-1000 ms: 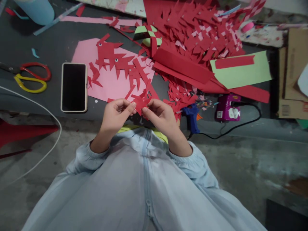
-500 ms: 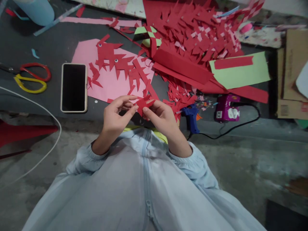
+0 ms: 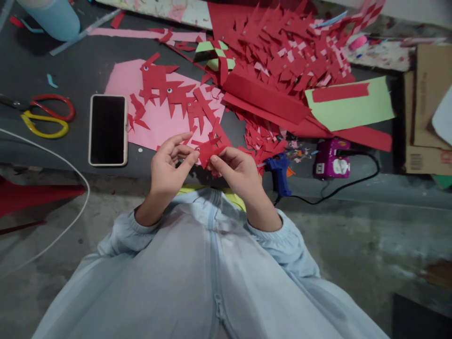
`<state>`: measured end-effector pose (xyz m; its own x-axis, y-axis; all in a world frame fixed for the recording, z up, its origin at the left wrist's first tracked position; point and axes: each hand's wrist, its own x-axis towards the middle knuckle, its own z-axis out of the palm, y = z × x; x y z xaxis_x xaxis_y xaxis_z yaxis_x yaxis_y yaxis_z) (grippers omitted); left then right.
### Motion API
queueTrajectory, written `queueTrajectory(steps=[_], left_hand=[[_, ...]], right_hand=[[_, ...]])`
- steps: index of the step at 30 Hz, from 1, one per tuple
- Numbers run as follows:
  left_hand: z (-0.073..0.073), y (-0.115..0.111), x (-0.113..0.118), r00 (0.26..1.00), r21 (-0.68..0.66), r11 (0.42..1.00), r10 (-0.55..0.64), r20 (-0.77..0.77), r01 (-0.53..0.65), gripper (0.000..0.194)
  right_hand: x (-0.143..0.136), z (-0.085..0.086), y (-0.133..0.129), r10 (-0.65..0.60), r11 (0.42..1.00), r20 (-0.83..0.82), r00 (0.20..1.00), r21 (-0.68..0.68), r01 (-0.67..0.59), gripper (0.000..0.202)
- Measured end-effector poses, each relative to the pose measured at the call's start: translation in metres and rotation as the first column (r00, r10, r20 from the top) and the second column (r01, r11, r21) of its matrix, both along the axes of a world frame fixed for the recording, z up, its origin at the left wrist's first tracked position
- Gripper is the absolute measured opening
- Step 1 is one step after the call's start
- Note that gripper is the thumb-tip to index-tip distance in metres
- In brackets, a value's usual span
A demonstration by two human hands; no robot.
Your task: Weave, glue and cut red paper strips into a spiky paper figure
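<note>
Just over the near edge of the table is a small red paper fish [image 3: 205, 153] with a stuck-on eye. My right hand [image 3: 237, 170] pinches its tail side between thumb and fingers. At the eye end, the thumb and a curled finger of my left hand [image 3: 169, 162] close on the fish's edge, while the index finger stays raised. Beyond my hands, several more red paper fish [image 3: 154, 80] with eyes lie on a pink paper sheet [image 3: 148, 127]. Red paper scraps and strips [image 3: 222, 134] lie right behind the held fish.
A phone [image 3: 108, 130] and scissors [image 3: 49, 115] lie left. On the right are a blue glue gun [image 3: 280, 174], its cord, a purple box [image 3: 332, 160] and green paper [image 3: 356, 110]. A large heap of red paper fish [image 3: 289, 52] fills the back; a blue cup [image 3: 56, 19] stands back left.
My left thumb has drawn back slightly to the left from over the fish's eye, so more of the eye end shows. The right hand keeps its pinch.
</note>
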<state>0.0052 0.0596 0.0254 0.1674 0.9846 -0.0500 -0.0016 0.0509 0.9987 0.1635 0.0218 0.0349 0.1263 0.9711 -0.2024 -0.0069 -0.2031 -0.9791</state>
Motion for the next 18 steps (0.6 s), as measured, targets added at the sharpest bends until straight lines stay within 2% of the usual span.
queueTrajectory(steps=[4, 9, 13, 18], left_hand=[[-0.0024, 0.0013, 0.0011, 0.997, -0.031, 0.999, -0.026, 0.072, 0.029, 0.032], [-0.0069, 0.0005, 0.0031, 0.99, -0.061, 0.988, -0.142, 0.01, 0.142, 0.031], [-0.0049, 0.0016, 0.0033, 0.988, -0.083, 0.985, -0.152, 0.017, 0.153, 0.028], [0.0014, 0.0048, 0.0014, 0.991, -0.114, 0.985, -0.133, 0.009, 0.133, 0.034]], right_hand=[[0.0, 0.0006, 0.0008, -0.044, 0.999, 0.002, 0.999, -0.025, 0.044, 0.048], [0.0003, -0.0004, 0.001, -0.078, 0.996, -0.029, 0.997, -0.052, 0.076, 0.048], [0.001, -0.0016, -0.0001, -0.081, 0.995, -0.057, 0.995, -0.064, 0.077, 0.046], [0.0046, -0.0023, -0.0017, -0.08, 0.993, -0.049, 0.996, -0.092, 0.075, 0.045]])
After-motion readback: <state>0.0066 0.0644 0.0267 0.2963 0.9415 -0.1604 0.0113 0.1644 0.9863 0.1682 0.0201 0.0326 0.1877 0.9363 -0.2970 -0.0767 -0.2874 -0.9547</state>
